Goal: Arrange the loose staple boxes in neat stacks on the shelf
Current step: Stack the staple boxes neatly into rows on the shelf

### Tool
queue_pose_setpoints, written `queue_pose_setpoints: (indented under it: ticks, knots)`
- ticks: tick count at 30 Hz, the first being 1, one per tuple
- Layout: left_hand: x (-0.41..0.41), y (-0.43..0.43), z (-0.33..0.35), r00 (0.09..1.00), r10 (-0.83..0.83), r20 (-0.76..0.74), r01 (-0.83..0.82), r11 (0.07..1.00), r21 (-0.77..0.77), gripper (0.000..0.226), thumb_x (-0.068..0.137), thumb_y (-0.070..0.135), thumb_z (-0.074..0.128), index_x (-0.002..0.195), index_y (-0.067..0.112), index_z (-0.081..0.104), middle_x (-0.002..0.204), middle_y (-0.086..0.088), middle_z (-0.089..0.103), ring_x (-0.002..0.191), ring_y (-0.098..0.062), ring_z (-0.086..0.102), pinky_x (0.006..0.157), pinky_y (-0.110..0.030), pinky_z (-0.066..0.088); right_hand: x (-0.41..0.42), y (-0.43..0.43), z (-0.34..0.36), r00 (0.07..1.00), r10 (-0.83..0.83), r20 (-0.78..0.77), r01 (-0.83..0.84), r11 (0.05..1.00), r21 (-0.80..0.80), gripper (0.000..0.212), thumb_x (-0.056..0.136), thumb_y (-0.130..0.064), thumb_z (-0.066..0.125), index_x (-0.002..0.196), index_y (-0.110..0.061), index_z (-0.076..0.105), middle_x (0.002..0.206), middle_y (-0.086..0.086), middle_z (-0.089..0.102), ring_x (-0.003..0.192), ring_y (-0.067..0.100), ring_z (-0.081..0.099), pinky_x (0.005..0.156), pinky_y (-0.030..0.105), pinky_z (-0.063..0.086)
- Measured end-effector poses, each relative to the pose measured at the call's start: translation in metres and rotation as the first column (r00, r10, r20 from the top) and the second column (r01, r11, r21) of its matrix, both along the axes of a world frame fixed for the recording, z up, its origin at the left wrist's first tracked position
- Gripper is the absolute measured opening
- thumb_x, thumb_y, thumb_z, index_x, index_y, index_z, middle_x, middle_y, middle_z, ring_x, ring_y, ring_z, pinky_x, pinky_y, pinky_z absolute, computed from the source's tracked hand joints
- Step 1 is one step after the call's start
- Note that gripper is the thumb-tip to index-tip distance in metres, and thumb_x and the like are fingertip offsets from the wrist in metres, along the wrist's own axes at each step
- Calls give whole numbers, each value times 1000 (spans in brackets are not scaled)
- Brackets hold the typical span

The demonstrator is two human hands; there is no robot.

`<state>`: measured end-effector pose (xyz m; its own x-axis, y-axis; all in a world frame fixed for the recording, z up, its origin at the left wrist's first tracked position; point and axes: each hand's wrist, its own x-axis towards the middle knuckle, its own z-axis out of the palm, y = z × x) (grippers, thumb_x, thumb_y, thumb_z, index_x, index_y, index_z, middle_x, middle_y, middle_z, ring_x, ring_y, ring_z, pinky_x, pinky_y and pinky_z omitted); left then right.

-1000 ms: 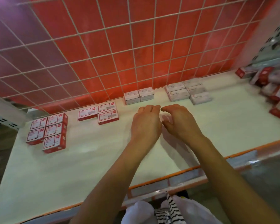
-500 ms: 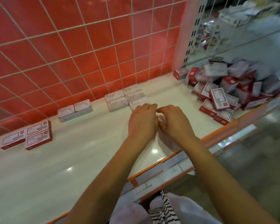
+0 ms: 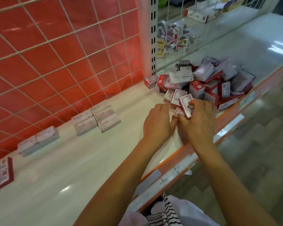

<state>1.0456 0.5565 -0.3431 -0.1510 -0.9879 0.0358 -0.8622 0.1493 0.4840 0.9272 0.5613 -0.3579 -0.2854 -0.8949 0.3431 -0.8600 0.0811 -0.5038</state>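
Grips a red-and-white cardboard staple box [image 3: 185,103] with the right hand [image 3: 198,123] beside the jumbled pile [image 3: 211,82]. Curls the left hand [image 3: 158,123] alongside, hold unclear.

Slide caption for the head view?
Right hand grips a red box at the loose pile, left hand beside it.

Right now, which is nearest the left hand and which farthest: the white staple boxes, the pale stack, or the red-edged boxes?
1. White staple boxes, just left of the left hand.
2. Pale stack, further left.
3. Red-edged boxes, at the picture's left edge.
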Motion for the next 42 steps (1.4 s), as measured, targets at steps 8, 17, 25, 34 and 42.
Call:
queue_pose_setpoints:
  ticks: [8, 17, 25, 34, 42]
  knots:
    - [-21, -29, -5, 994, 11, -107, -13, 1000, -16, 45, 90, 24, 57, 133, 19, 44, 120, -10, 60, 106, -30, 55, 79, -38, 42, -9, -8, -10, 996, -51, -72, 45, 996, -82, 49, 70, -22, 77, 108, 0, 55, 112, 24, 54, 99, 42, 50, 84, 45, 40]
    - [-26, -50, -14, 995, 56, -80, -59, 998, -38, 53, 82, 37, 67, 129, 21, 48, 123, -6, 57, 107, -27, 56, 80, -37, 46, -19, -13, -13, 999, -17, 44, 18, 999, -36, 47, 74, -19, 73, 116, -4, 56, 119, 19, 54, 108, 37, 47, 91, 40, 37]
    - [-19, -37, -9, 986, 80, -143, -90, 994, -69, 47, 83, 31, 62, 126, 16, 53, 121, -8, 57, 107, -25, 54, 80, -30, 40, -17, -8, -8, 998, 3, 62, 3, 995, -103, 44, 75, -17, 75, 114, -4, 59, 110, 20, 56, 102, 39, 49, 83, 42, 42]
    - [46, 1, -8, 949, 186, -256, -208, 976, -62, 55, 82, 39, 71, 132, 24, 53, 124, 2, 54, 108, -10, 52, 88, -22, 47, 10, 2, 1, 961, 206, 182, -204, 978, -34, 46, 82, -16, 71, 125, -20, 56, 122, 8, 46, 115, 25, 43, 92, 38, 48]
    - [112, 53, -7, 921, 321, -219, -336, 942, -30, 53, 80, 31, 73, 130, 22, 56, 122, 1, 58, 100, -7, 52, 84, -15, 42, 71, 19, 11, 850, 442, 288, -452, 891, -35, 48, 77, -7, 73, 123, -12, 59, 119, 9, 51, 105, 18, 49, 86, 25, 42]
